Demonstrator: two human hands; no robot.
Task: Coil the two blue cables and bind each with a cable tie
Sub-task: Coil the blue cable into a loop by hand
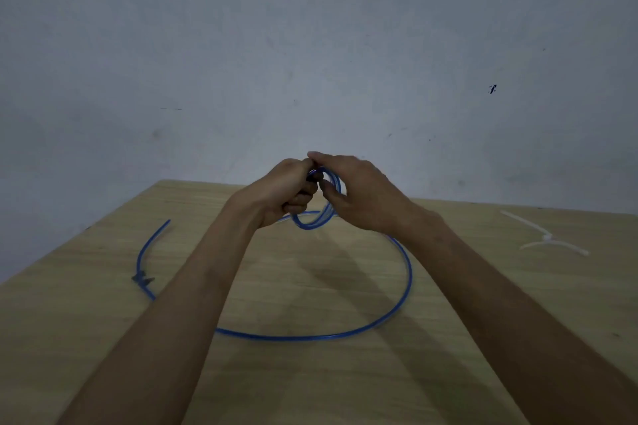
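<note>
Centre of frame, above the far edge of the table [483, 321]: both hands meet on a small coil [312, 224] of blue cable.

- Left hand [284, 191]: fingers curled tight round the coil's left side, clamped on the gathered turns.
- Right hand [362, 197]: forefinger over the top and thumb below, pinching the coil's upper right side. The other fingers are hidden behind the hand.
- Coil: hangs down between the two hands and stands roughly upright. The turn count is not readable.

Key relation: the slack [410, 272] comes out from under the right hand, curves down the right of centre, runs left along the lower middle of the frame and goes under the left forearm. It lies flat on the table as one wide arc. The right hand is the nearer one to where the slack feeds in, so I judge the right hand draws the next turn while the left holds the bundle.

A blue length [139, 260] at centre left carries a dark fitting [141, 279]. I cannot tell whether this is the same cable coming out past the forearm or the second cable.

Cable ties [549, 239]: white, crossed, on the table at the right of frame, well apart from the hands and nearer the right hand.

Judgement: coiling of the first cable is only partly done, and nothing is bound yet. The risk is that the stiff turns spring open if the left grip loosens.
</note>
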